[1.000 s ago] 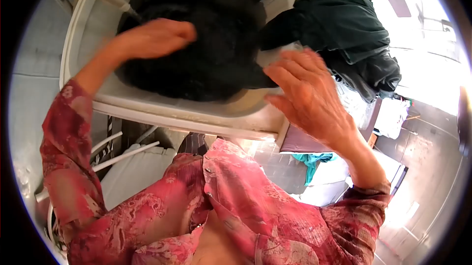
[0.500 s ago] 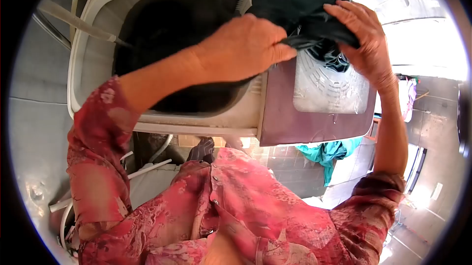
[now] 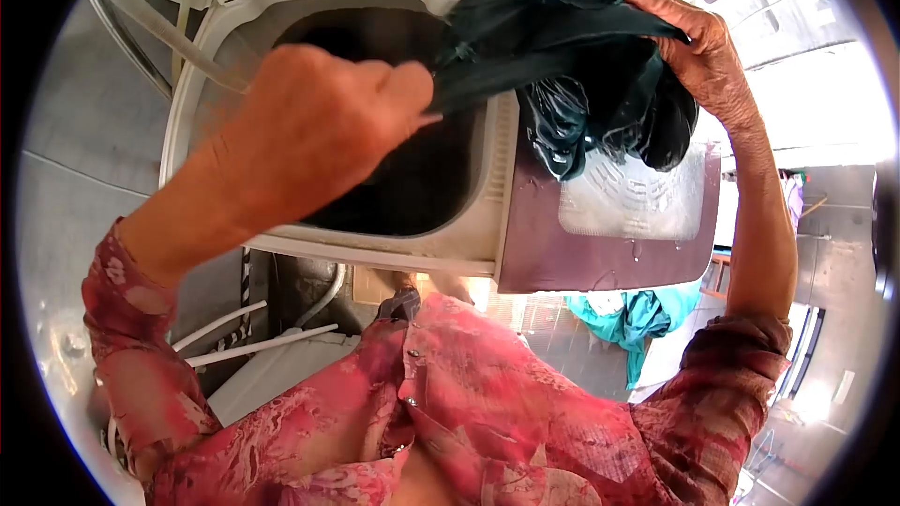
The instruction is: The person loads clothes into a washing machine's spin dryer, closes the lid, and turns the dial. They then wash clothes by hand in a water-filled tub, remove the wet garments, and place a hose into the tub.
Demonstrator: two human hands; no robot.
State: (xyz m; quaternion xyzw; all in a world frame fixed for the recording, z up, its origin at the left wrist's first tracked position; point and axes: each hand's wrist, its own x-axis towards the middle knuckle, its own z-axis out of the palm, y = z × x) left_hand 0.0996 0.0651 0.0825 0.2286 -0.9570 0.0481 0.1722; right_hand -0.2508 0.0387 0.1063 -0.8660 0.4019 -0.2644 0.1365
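Note:
A wet, dark green garment (image 3: 572, 46) stretches between my hands, above a twin-tub washing machine (image 3: 412, 245). My left hand (image 3: 328, 117) is closed on one end of the cloth, over the open wash tub (image 3: 412, 178) with its dark water. Fingers of my right hand (image 3: 689, 51) grip the garment's far upper side, thumb against the fabric. Soapy, bunched folds hang down onto the purple spinner lid (image 3: 600, 243) with its clear ribbed window. Exactly which part of the garment each hand holds cannot be made out.
A hose (image 3: 169, 32) runs into the tub at the left. Turquoise cloth (image 3: 637, 314) lies low beyond the machine's front edge. White pipes (image 3: 262, 345) stand near the floor at lower left.
My left hand has moved left and toward me, pulling the cloth out long. The bunched garment has opened out and shifted, with soapy folds now showing over the spinner lid.

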